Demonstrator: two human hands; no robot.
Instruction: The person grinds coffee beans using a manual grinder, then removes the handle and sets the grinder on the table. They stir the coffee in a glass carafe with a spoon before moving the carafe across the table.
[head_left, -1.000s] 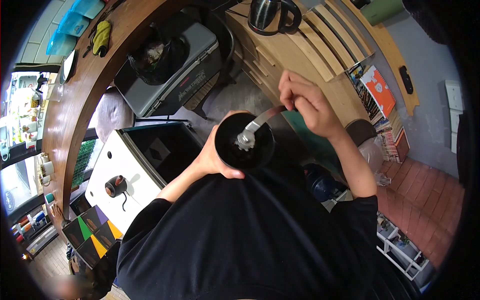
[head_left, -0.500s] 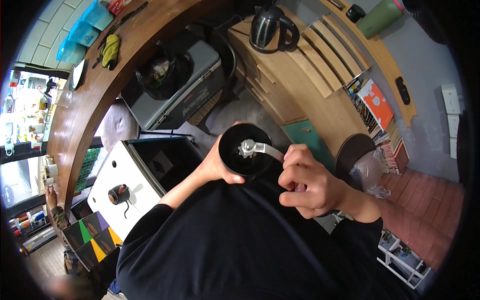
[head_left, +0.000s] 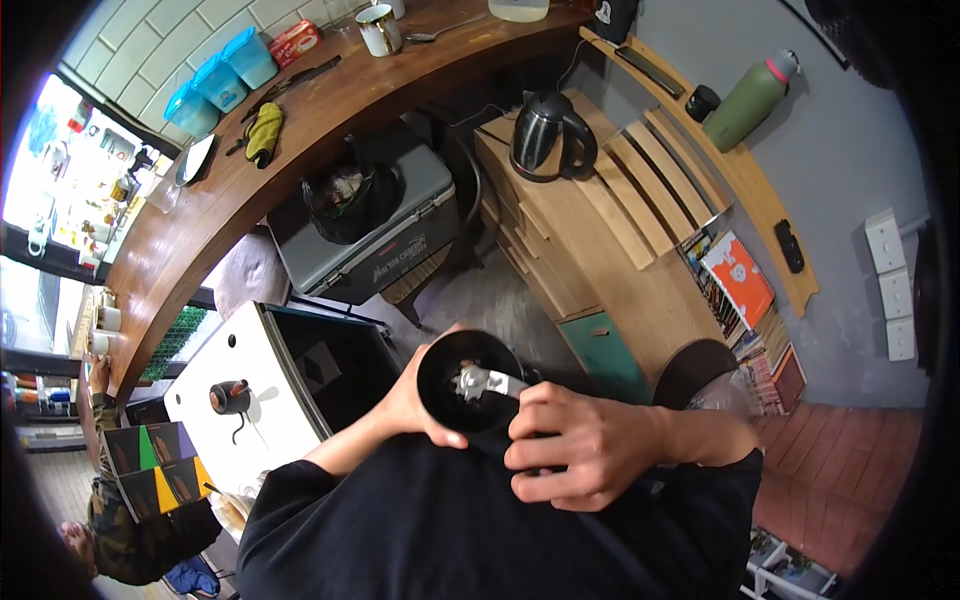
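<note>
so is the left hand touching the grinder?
Touching. The head view shows the left hand wrapped around the black grinder, thumb over its rim.

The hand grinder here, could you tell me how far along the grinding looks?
Done: the hand grinder is loaded, with dark contents under the open top. In hand: the left hand grips its body while the right hand holds the crank. Left: how much remains unground is hidden.

One camera only, worn on the person's head, looking steeply down over the chest. Close beneath it, both hands meet at the black grinder (head_left: 470,392); beyond that grip the floor, wooden cabinet (head_left: 590,250) and curved counter (head_left: 200,220) spread away.
</note>
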